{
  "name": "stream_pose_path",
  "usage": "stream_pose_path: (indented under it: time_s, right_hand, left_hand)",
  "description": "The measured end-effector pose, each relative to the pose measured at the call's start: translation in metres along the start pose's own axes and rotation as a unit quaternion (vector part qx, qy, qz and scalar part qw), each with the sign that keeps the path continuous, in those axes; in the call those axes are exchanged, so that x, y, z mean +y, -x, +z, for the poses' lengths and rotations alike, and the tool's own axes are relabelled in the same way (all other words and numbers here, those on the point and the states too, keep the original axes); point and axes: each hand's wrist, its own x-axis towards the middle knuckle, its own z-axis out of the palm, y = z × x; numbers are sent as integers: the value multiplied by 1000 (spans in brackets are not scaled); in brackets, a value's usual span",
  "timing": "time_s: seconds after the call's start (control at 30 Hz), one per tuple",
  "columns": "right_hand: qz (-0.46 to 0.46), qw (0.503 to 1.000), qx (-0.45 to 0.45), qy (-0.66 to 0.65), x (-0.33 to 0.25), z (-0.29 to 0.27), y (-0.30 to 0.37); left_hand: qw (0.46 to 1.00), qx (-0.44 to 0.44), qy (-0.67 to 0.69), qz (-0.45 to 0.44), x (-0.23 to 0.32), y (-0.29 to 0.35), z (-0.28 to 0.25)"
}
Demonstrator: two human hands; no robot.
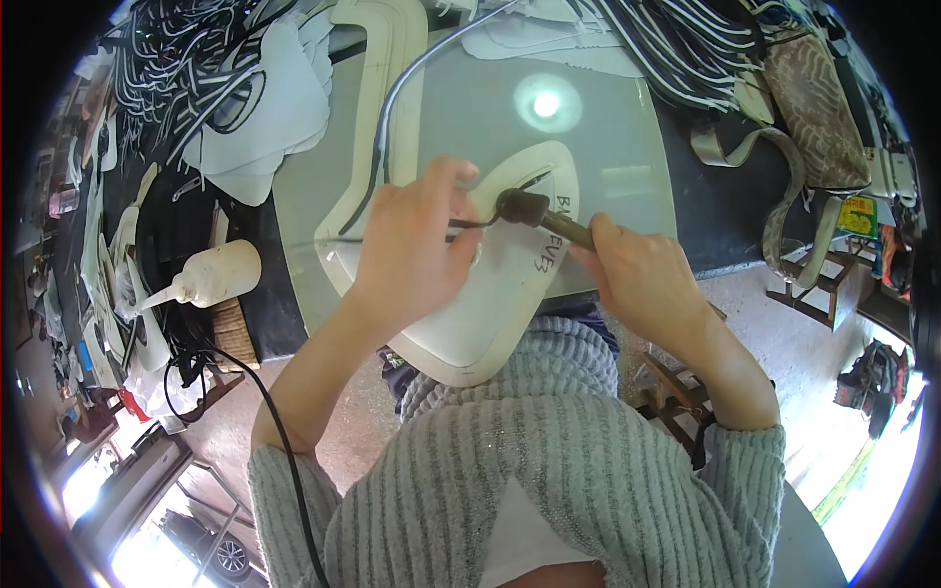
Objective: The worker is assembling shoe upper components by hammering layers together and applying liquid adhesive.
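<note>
A hammer with a dark head [521, 208] and a brownish handle is in my right hand [642, 269], which is closed round the handle. The head rests on or just above a white panel [466, 284] with a cream border and dark lettering. On the left, my left hand [417, 240] is slightly blurred over the panel. Its thumb and fingers are bent round a thin dark strip [470, 224] that runs toward the hammer head. Another bit of dark strip [535, 181] shows along the panel's inner edge past the head. The panel overhangs the table's near edge.
A long cream template [404, 39] and black-and-white piping [397, 93] lie beyond. Bundled cords [196, 69] and white cut pieces [284, 108] are piled far left. Left stands a white squeeze bottle [221, 274] on its side. A patterned case [814, 113] sits far right.
</note>
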Motion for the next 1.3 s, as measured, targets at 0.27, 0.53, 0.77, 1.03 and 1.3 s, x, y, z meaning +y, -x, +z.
stream_pose_path:
  time_s: [0.27,0.53,0.77,1.03,1.3]
  right_hand:
    - [-2,1000,-8,-30,5,0,2]
    - [-4,998,-60,-36,-2,-5,0]
    - [-33,999,-28,-28,-3,-9,-4]
    - [-27,997,-41,-52,-3,-5,-6]
    - [-46,997,-54,-36,-4,-7,-5]
  left_hand:
    - [970,25,-58,236,-23,11,12]
    - [917,89,-74,383,-30,5,14]
    - [903,120,-63,409,-35,6,17]
    - [903,84,-58,417,-32,3,10]
    - [896,123,-63,423,-37,3,13]
